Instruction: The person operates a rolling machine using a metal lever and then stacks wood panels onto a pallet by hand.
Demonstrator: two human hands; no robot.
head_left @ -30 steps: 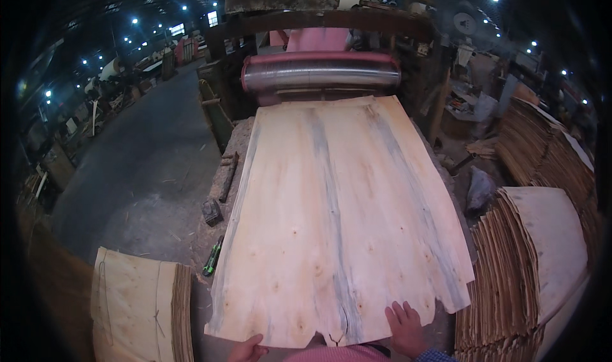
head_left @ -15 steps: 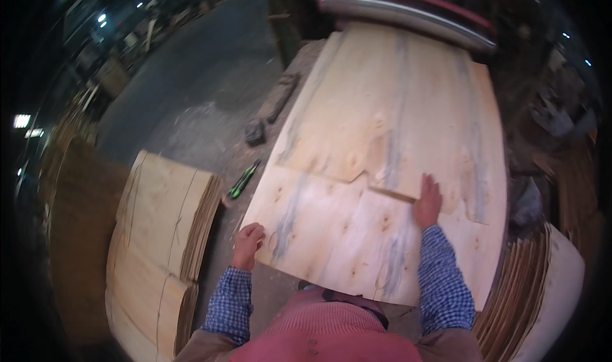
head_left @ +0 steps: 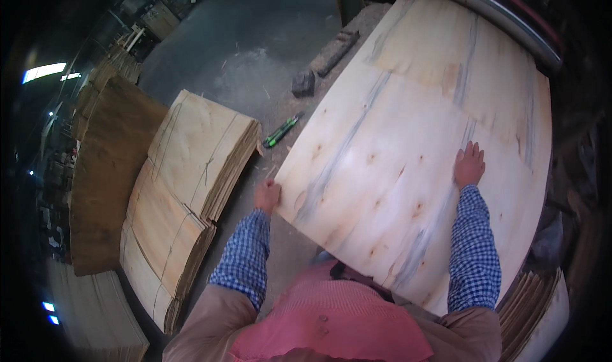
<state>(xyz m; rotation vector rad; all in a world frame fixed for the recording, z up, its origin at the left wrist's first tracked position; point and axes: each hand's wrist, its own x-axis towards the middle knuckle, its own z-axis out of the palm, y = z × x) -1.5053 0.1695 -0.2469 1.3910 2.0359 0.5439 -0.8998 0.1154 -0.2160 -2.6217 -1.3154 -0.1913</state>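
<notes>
A wide, pale veneer sheet [head_left: 363, 164] with knots and grey streaks lies in front of me. My left hand [head_left: 268, 196] is closed on its near left corner, thumb and fingers pinching the edge. My right hand [head_left: 470, 164] lies flat on the sheet's right half, fingers stretched out and pointing away from me. Beyond it, another veneer sheet [head_left: 497, 69] overlaps the far part, its near edge uneven. The far ends lie close to a metal roller [head_left: 484, 2] on a red machine.
A green and black utility knife [head_left: 282, 130] and a dark block [head_left: 303, 83] lie left of the sheets. Tied veneer bundles [head_left: 191, 164] stand on the left, with a brown board [head_left: 108, 177] behind them. More stacked sheets [head_left: 532, 317] stand at lower right.
More of the near sheet is bare, as the overlapping sheet's near edge now lies farther from me. My right hand still rests flat, and my left keeps the corner. The view has turned left.
</notes>
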